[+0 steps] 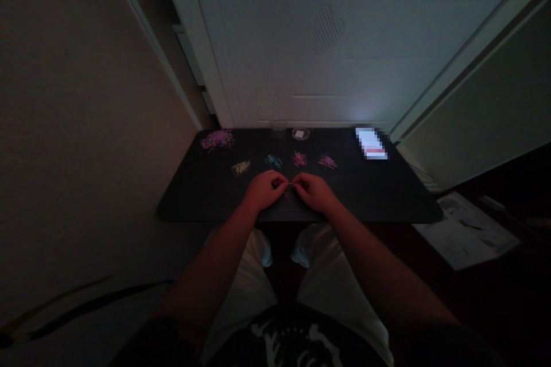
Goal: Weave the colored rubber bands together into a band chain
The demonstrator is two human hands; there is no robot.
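Near the front middle of the dark table, my left hand (267,188) and my right hand (313,189) face each other, fingertips pinched. A thin pale pink strand (290,183), perhaps a small rubber band, spans the short gap between them. Just below it on the tabletop lie a few pinkish strands (287,196). Beyond my hands are small separate heaps of similar strands: a yellow heap (241,168), a blue heap (273,160), a red-pink heap (299,159) and a purple-pink heap (328,161). The dim light blurs fine detail.
A larger mixed heap (217,139) occupies the table's back left corner. Along the back edge stand a clear cup (278,129) and a round clear lid (301,134). A lit, pixelated phone-like screen (371,143) lies back right. The white door (267,40) rises behind the table (193,195).
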